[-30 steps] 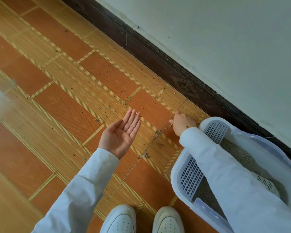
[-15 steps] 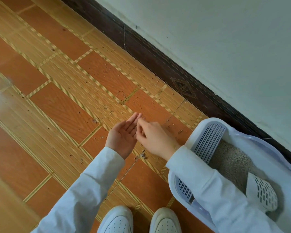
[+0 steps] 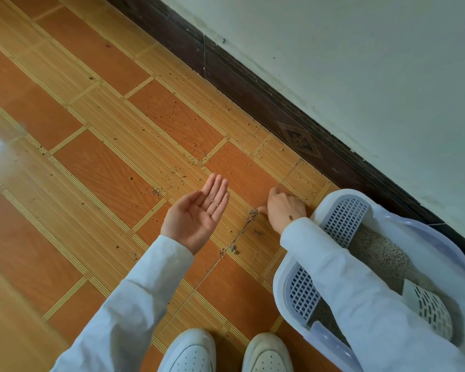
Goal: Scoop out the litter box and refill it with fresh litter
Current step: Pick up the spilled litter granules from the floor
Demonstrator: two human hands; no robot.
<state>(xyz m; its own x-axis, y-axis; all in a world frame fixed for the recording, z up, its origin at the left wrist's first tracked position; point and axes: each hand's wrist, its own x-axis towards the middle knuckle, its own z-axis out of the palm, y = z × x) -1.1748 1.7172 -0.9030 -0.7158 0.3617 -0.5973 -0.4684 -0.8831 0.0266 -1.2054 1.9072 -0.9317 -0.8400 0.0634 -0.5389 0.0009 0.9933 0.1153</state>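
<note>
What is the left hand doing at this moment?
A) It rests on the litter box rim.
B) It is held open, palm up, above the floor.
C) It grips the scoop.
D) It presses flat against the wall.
B: the left hand is open with its palm up, a few litter grains on its fingers.

R hand [image 3: 285, 210] back from L palm [image 3: 196, 213] to floor grains [image 3: 253, 212].

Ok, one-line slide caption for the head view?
Right hand pinches spilled litter off the floor beside the litter box; left hand cupped.
</note>
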